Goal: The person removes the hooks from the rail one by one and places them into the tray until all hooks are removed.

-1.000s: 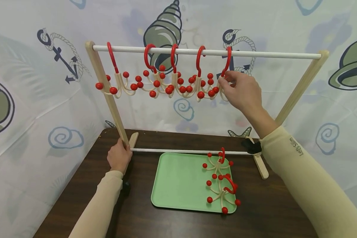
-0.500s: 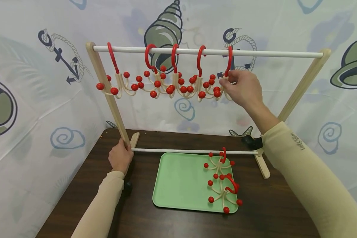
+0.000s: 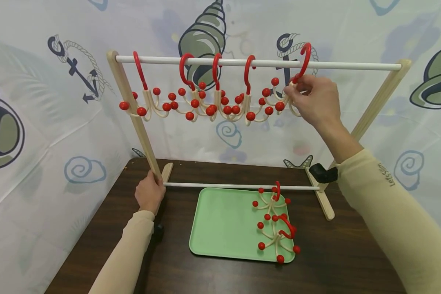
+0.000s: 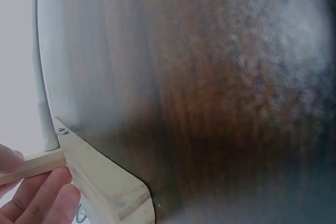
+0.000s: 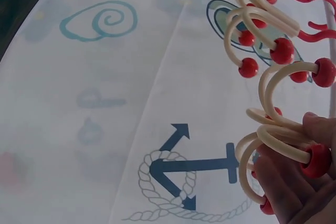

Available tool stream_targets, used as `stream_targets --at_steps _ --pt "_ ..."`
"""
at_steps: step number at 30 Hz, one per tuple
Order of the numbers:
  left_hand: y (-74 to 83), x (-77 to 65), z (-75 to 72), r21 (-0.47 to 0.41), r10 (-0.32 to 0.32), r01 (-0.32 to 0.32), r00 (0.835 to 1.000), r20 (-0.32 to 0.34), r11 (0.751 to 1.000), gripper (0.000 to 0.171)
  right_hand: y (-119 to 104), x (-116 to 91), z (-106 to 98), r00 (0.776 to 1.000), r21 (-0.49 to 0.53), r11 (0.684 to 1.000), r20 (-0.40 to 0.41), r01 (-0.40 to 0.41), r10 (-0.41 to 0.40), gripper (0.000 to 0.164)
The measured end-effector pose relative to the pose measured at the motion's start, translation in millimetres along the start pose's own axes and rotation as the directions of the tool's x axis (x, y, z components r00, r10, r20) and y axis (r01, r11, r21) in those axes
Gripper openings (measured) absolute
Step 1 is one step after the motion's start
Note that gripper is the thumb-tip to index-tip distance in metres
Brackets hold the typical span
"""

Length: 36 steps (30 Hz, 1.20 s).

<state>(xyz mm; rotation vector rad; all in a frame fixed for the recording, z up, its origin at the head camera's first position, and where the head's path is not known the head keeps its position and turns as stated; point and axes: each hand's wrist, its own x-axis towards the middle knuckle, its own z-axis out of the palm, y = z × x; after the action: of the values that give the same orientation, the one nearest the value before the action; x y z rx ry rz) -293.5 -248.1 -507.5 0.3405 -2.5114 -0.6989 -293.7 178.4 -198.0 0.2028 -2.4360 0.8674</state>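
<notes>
My right hand [image 3: 317,100] pinches the stem of a hanger [image 3: 306,59] that has a red hook and cream arms tipped with red balls. Its hook is raised, with the top above the rack's white upper rod [image 3: 353,65]; whether it touches the rod I cannot tell. In the right wrist view, the thumb and fingers close around the hanger's arms [image 5: 286,148]. Left of it, several like hangers [image 3: 247,100] hang from the rod. Low on the left, my left hand [image 3: 149,194] grips the rack's wooden post [image 3: 141,134], also seen in the left wrist view.
A green tray [image 3: 224,224] lies on the dark wooden table [image 3: 191,275], with two more hangers [image 3: 278,237] at its right side. The rack's lower white rod [image 3: 213,185] runs behind the tray. A printed cloth [image 3: 77,134] hangs behind.
My right hand has moved right and slightly up, taking the hanger along the rod; its hook has risen and tilted. My left hand still grips the post.
</notes>
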Motion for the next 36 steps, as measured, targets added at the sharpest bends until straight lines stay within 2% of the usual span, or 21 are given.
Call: stream_targets --at_steps 12,19,23,27,30,34,36 --pt "-4.4 4.7 2.3 0.001 -0.013 0.013 1.000 0.019 1.000 0.020 5 -17 -24 0.998 0.068 0.997 -0.042 -0.042 0.044 0.044" --pt "-6.4 3.6 5.5 0.008 -0.018 0.018 1.000 0.009 1.000 0.018 18 -48 -20 0.997 0.037 0.997 0.037 -0.063 0.061 0.047" --pt "-6.0 5.8 7.3 0.009 -0.004 0.004 1.000 -0.003 1.000 0.019 35 -71 -8 0.989 0.043 0.998 0.140 -0.049 0.043 0.042" --pt "-3.9 6.8 5.9 0.011 0.004 -0.004 1.000 -0.004 1.000 0.021 50 -89 15 0.947 0.063 0.997 0.320 -0.053 0.030 0.033" --pt "-2.7 6.2 5.3 0.012 0.007 -0.007 1.000 0.001 1.000 0.021 58 -101 39 0.903 0.083 0.997 0.428 -0.005 -0.031 0.023" --pt "-4.5 4.9 7.7 0.009 0.004 -0.004 1.000 -0.007 1.000 0.021 60 -116 69 0.852 0.139 0.989 0.511 0.048 -0.113 0.015" --pt "-5.4 3.9 8.7 0.006 0.007 -0.007 1.000 -0.013 1.000 0.020 58 -123 80 0.833 0.158 0.987 0.541 0.039 -0.119 0.016"
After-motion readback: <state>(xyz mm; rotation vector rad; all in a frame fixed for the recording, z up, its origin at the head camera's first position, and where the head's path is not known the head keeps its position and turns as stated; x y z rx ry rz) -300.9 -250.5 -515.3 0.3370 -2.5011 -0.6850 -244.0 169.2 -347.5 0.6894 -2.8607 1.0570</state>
